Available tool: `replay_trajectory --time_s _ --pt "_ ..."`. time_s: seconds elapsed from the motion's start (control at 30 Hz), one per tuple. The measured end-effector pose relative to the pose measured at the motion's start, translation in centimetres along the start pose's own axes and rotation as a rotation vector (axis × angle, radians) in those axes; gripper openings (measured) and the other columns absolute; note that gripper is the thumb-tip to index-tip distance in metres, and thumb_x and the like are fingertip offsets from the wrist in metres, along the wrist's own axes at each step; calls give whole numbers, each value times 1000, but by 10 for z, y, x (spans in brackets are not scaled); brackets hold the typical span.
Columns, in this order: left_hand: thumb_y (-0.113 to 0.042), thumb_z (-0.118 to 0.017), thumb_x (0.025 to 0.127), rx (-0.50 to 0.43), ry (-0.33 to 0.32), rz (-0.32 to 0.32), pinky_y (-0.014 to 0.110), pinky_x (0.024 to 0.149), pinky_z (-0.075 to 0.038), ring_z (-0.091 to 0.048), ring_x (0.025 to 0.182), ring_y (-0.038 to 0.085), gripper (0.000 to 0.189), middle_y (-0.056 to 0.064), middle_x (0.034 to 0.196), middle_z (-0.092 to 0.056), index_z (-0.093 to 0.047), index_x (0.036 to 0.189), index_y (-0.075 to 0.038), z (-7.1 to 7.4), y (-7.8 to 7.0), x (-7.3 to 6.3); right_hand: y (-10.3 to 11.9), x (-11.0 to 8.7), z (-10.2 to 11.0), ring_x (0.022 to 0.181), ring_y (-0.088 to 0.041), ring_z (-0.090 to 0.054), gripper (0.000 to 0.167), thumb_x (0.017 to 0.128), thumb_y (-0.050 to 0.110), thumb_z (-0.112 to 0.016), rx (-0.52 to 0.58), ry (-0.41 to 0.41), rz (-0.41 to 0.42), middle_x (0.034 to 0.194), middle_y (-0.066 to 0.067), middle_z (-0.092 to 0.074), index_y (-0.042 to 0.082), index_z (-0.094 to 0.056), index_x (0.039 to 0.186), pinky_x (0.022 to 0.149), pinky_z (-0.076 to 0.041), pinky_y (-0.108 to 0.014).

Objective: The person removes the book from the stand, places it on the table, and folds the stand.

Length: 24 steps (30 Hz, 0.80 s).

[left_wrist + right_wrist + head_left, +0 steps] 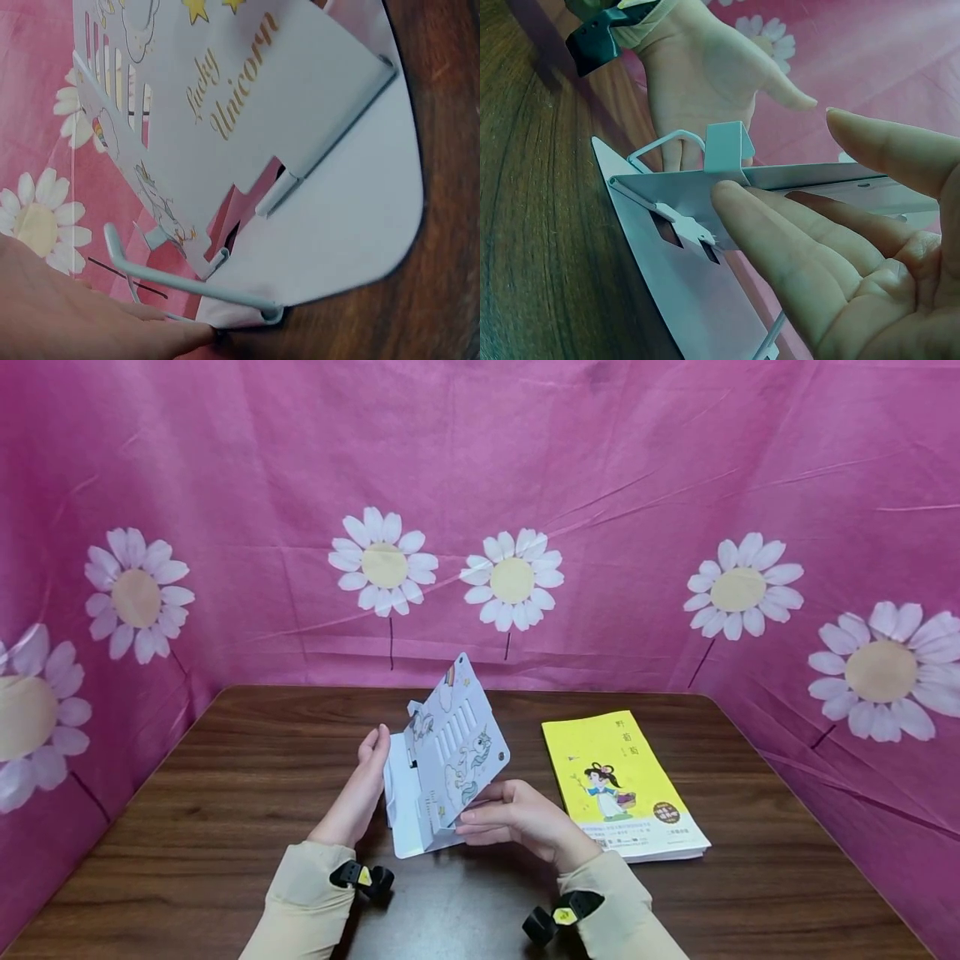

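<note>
A white folding book stand [465,747] printed with unicorns is tilted above the table, its panel raised at an angle from its base. "Lucky Unicorn" lettering shows on the panel [277,97] in the left wrist view. My left hand [360,797] touches the left side of the base with straight fingers, the thumb apart; its fingertips are partly hidden behind the stand. My right hand [525,822] is at the lower right of the panel. In the right wrist view its extended fingers [780,247] touch the panel's underside, and the thumb stands apart above.
To the right of the stand, a yellow-covered book [618,777] lies flat on the brown wooden table [247,768]. A pink cloth [600,460] with white daisies hangs behind and along both sides. Each wrist wears a black camera strap [363,877].
</note>
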<state>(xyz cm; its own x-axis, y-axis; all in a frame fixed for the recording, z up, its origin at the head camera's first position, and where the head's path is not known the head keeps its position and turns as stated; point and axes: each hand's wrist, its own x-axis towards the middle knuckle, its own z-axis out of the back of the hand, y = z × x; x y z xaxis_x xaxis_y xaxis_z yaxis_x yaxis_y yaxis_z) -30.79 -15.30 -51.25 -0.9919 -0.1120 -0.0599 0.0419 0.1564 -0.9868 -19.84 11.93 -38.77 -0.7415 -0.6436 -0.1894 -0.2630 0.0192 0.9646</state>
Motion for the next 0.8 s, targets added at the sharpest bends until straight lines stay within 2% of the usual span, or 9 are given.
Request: replay_trajectory --time_s 0.03,0.07,0.1,0.2,0.27,0.3,0.4,0.47,0.8 --pt "-70 -43 93 4 -4 -18 33 123 -18 -14 150 29 96 21 161 -2 -9 157 -7 -2 -1 -3 0 0 0 97 -18 -72 50 91 9 -67 1 0 0 116 -21 -70 -16 -50 131 94 -56 -46" --pt "-68 -44 93 0 13 -11 38 125 -12 -11 151 30 97 22 162 0 -8 158 -6 -4 -10 -11 1 0 0 97 -18 -72 51 91 9 -67 2 -1 1 117 -21 -69 -16 -50 132 95 -55 -45" --pt "-67 -43 95 27 -7 16 39 125 -12 -10 151 31 95 22 162 0 -6 158 -6 -7 -11 -12 1 -1 0 98 -17 -72 51 91 8 -67 3 -1 2 119 -22 -69 -16 -50 133 95 -55 -44" --pt "-60 -33 100 115 32 105 47 126 -6 -3 152 36 88 26 163 4 1 157 -2 -29 -72 -65 1 0 0 99 -16 -70 52 91 8 -67 7 0 -2 120 -22 -68 -15 -49 134 96 -55 -42" --pt "-60 -27 102 170 64 170 55 124 -1 3 152 42 88 28 162 8 8 156 0 -39 -103 -91 1 0 0 99 -16 -70 52 90 8 -68 10 5 -6 120 -21 -68 -15 -49 133 96 -55 -42" --pt "-62 -26 101 192 74 191 56 123 -1 4 151 42 89 28 162 9 10 156 0 -42 -112 -99 0 0 0 99 -16 -70 52 90 8 -68 11 8 -8 119 -20 -69 -15 -49 133 96 -55 -42" --pt "-66 -23 99 237 82 224 60 122 -1 5 151 43 92 26 163 10 13 156 -4 -43 -119 -109 0 1 0 98 -16 -70 52 89 8 -70 13 15 -9 117 -20 -70 -16 -50 132 96 -55 -42" --pt "-72 -22 97 265 78 235 62 121 -1 5 151 43 95 24 164 11 14 156 -7 -43 -114 -108 0 0 -1 98 -15 -69 52 89 8 -70 11 15 -9 117 -20 -70 -16 -51 132 96 -55 -41" --pt "-75 -16 94 268 44 248 60 122 -1 3 151 44 97 26 163 6 12 156 -6 -42 -115 -106 5 -5 -8 101 -16 -68 59 88 12 -74 3 33 -8 124 -27 -65 -15 -48 134 95 -56 -39"
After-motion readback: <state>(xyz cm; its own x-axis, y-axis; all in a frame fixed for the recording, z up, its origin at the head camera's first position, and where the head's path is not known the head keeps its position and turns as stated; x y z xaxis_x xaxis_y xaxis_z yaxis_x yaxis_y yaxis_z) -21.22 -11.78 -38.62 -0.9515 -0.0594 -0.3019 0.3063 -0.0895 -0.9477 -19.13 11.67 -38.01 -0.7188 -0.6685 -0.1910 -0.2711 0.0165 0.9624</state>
